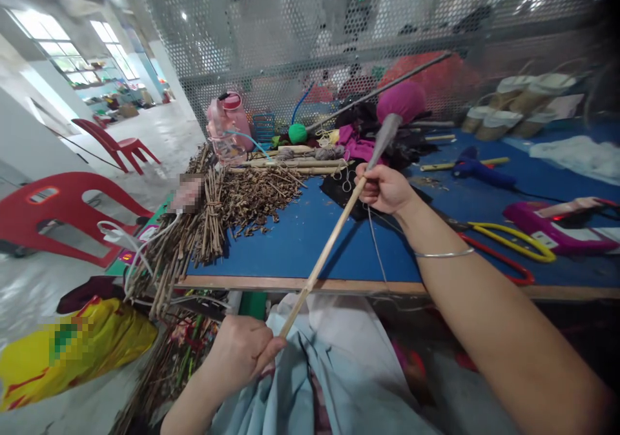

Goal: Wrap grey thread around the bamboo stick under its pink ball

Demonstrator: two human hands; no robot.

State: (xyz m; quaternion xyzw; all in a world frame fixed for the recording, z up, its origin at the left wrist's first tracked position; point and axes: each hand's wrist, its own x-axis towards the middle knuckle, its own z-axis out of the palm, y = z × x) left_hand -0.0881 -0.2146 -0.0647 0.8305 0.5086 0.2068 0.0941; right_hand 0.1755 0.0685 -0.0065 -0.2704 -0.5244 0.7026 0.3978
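Observation:
A pale wooden stick (329, 246) slants across my lap and over the table edge. My left hand (245, 348) is closed around its lower end. Higher up, the fingers of my right hand (387, 190) pinch the stick just below a grey wrapped section (384, 141). At the far end sits a round purple head (401, 102); whether it is yarn or cloth I cannot make out. A thin grey thread (374, 241) hangs from near my right hand down to the table edge.
Bundles of dried stems (213, 212) cover the blue table's (271, 254) left side. Red-and-yellow-handled scissors (513, 241), a blue glue gun (484, 170) and a magenta device (557, 228) lie right. Behind stand a pink jug (230, 122), green ball (297, 133) and perforated metal screen (271, 41).

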